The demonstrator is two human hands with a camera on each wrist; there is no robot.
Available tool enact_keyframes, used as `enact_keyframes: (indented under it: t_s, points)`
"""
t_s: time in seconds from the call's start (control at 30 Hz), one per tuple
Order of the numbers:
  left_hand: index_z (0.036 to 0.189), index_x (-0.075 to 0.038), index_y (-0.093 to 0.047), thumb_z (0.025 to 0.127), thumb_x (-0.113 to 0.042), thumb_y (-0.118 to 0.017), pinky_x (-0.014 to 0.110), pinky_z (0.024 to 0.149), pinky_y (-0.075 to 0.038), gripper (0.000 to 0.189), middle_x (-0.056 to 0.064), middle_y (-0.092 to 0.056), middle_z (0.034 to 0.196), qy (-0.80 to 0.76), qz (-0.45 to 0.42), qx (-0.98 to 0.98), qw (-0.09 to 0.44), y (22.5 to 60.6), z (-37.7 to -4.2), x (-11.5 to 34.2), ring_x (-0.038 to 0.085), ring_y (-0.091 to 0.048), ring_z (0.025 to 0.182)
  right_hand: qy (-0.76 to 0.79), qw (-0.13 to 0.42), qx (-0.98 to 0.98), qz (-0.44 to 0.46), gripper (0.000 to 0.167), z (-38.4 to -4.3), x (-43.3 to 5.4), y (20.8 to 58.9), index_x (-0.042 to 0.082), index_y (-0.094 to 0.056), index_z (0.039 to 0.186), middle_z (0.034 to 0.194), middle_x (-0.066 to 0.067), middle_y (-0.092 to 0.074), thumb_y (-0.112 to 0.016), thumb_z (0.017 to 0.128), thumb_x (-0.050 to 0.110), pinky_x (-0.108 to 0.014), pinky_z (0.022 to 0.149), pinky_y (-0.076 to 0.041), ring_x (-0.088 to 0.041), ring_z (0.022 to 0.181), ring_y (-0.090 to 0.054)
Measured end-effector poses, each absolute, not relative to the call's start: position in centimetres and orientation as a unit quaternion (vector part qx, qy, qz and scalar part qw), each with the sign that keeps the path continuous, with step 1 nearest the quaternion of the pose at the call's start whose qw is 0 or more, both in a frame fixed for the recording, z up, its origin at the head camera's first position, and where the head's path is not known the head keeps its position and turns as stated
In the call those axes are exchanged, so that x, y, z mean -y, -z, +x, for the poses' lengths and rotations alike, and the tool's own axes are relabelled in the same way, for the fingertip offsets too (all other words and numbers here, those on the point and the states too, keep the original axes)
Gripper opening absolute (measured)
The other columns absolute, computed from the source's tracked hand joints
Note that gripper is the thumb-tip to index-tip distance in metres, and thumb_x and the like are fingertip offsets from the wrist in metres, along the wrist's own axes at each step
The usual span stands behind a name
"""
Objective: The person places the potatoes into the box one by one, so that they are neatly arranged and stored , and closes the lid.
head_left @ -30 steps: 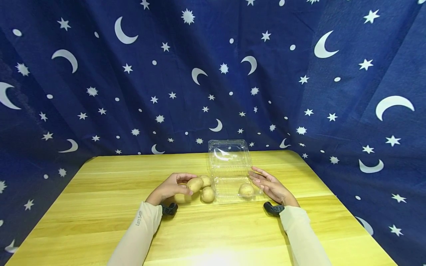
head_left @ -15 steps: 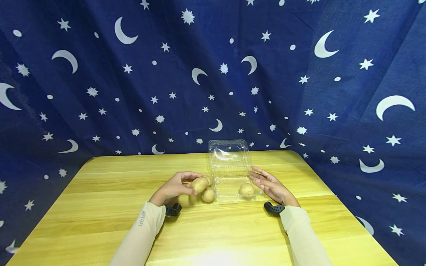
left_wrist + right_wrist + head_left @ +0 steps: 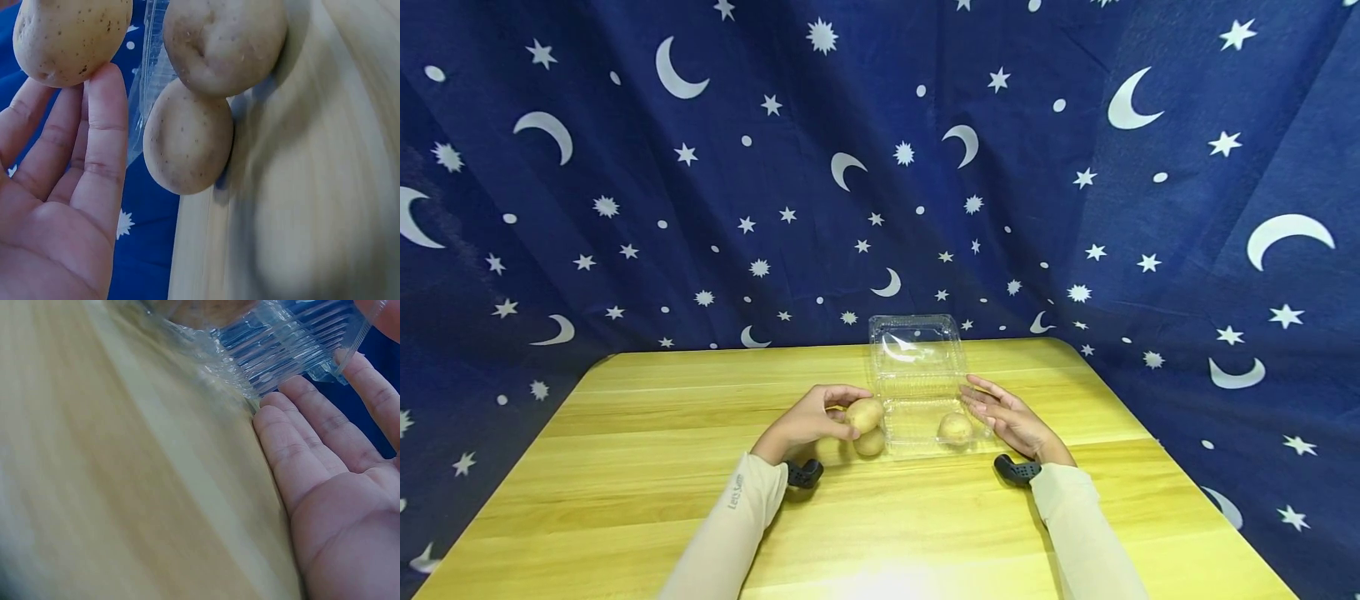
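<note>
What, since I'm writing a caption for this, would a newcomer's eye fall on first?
Probably the navy cloth with white moons and stars, filling the background behind the wooden table. Next, the open clear container on the table, with one potato inside. Then the left hand holding another potato just left of the container, with the right hand at its right side.

We are seeing a curtained-off recording corner: a navy-blue cloth curtain with white moons and stars (image 3: 880,108) is hanging beyond the left hand (image 3: 814,414) and right hand (image 3: 1013,423), a yellow wood-grain table (image 3: 632,458) is spreading beneath them, and black plastic mounts (image 3: 1017,472) are sitting at their wrists.
</note>
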State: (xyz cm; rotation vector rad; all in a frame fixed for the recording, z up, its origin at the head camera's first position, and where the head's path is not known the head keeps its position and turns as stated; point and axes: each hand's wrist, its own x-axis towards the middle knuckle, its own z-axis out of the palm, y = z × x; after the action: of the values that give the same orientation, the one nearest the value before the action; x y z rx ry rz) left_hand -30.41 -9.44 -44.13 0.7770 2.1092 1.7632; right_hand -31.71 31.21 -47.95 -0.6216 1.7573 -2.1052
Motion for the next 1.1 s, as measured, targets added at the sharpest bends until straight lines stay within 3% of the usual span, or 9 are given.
enact_keyframes:
  t_s: [0.13, 0.37, 0.67, 0.9, 1.1]
  points:
    - [0.145, 0.006, -0.063, 0.081, -0.002, -0.08, 0.047, 0.116, -0.046, 0.067, 0.013, -0.068, 0.136, -0.611, 0.276, -0.729, 0.143, 44.2, -30.6, 9.1, 0.019, -0.058, 0.121, 0.736, 0.163, -0.62, -0.218, 0.071, -31.8, -31.2, 48.0, -0.009, -0.008, 0.169, 0.172, -0.039, -0.002, -0.05, 0.112, -0.001, -0.024, 0.119, -0.041, -0.005, 0.141, -0.055]
    - [0.145, 0.007, -0.062, 0.084, -0.001, -0.081, 0.037, 0.112, -0.05, 0.065, 0.014, -0.068, 0.139, -0.62, 0.279, -0.719, 0.144, 44.1, -30.8, 8.2, 0.022, -0.059, 0.124, 0.735, 0.157, -0.622, -0.22, 0.071, -31.8, -31.2, 48.0, -0.01, -0.01, 0.169, 0.171, -0.04, -0.004, -0.051, 0.111, -0.002, -0.024, 0.118, -0.043, -0.007, 0.141, -0.055]
    - [0.144, 0.007, -0.062, 0.088, -0.002, -0.082, 0.047, 0.116, -0.048, 0.061, 0.018, -0.065, 0.144, -0.619, 0.299, -0.716, 0.121, 43.7, -31.1, 6.8, 0.029, -0.058, 0.133, 0.736, 0.157, -0.622, -0.216, 0.071, -31.8, -31.2, 48.0, -0.01, -0.007, 0.168, 0.172, -0.039, -0.002, -0.049, 0.112, -0.002, -0.023, 0.118, -0.043, -0.007, 0.142, -0.055]
    - [0.146, 0.007, -0.062, 0.088, -0.002, -0.082, 0.037, 0.112, -0.05, 0.062, 0.018, -0.064, 0.149, -0.628, 0.288, -0.711, 0.13, 43.8, -31.0, 5.9, 0.022, -0.062, 0.123, 0.74, 0.157, -0.615, -0.22, 0.071, -31.9, -31.5, 48.1, -0.01, -0.007, 0.168, 0.173, -0.03, -0.02, -0.049, 0.112, -0.003, -0.026, 0.12, -0.041, -0.008, 0.143, -0.054]
    - [0.148, 0.008, -0.059, 0.092, -0.002, -0.08, 0.04, 0.114, -0.05, 0.061, 0.019, -0.063, 0.15, -0.618, 0.3, -0.713, 0.136, 43.8, -30.9, 5.2, 0.025, -0.06, 0.13, 0.742, 0.159, -0.612, -0.222, 0.07, -31.8, -31.4, 48.1, -0.01, -0.008, 0.168, 0.173, -0.026, -0.026, -0.049, 0.112, -0.002, -0.026, 0.121, -0.041, -0.009, 0.144, -0.054]
